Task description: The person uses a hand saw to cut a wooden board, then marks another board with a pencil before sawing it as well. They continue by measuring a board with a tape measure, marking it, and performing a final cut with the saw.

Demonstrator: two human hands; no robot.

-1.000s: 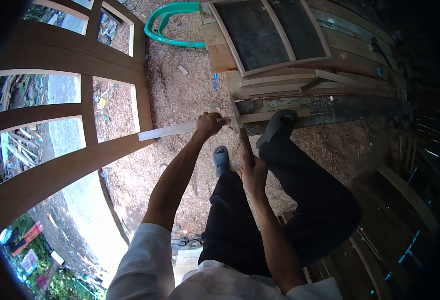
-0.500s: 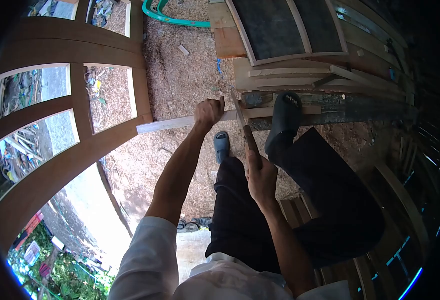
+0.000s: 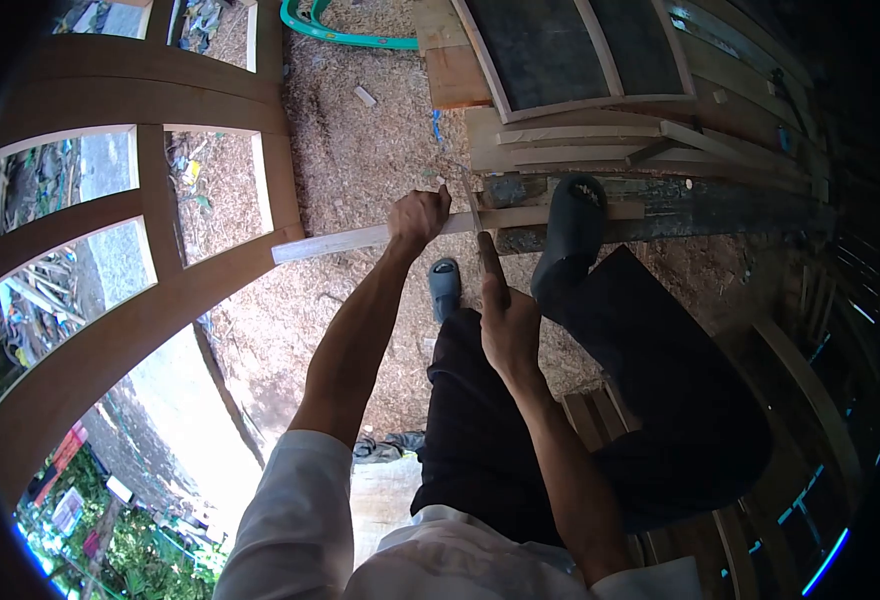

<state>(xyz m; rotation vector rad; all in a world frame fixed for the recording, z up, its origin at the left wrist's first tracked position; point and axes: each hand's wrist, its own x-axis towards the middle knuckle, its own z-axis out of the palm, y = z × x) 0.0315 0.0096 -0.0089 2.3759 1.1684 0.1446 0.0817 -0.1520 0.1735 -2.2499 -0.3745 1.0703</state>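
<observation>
My left hand (image 3: 420,217) is closed around a pale wooden strip (image 3: 330,243), left of the saw. In my right hand (image 3: 510,325) is the wooden handle of a handsaw (image 3: 489,258). Its thin blade points away from me and crosses the strip just right of my left hand. The strip's right part lies over a dark timber beam (image 3: 730,212), with my sandalled foot (image 3: 574,222) pressing on top of it. Its left end reaches out over the sawdust-covered ground.
A large brown wooden frame (image 3: 140,95) with square openings stands at the left. Dark panels in a frame (image 3: 550,55) and loose wood strips (image 3: 580,135) lie at the upper right. A green curved plastic piece (image 3: 350,40) rests at the top. My other sandalled foot (image 3: 444,285) is on the ground.
My right hand and the saw have moved slightly away from me and to the left, the blade pushed further across the strip. My left hand and the strip stay nearly in place.
</observation>
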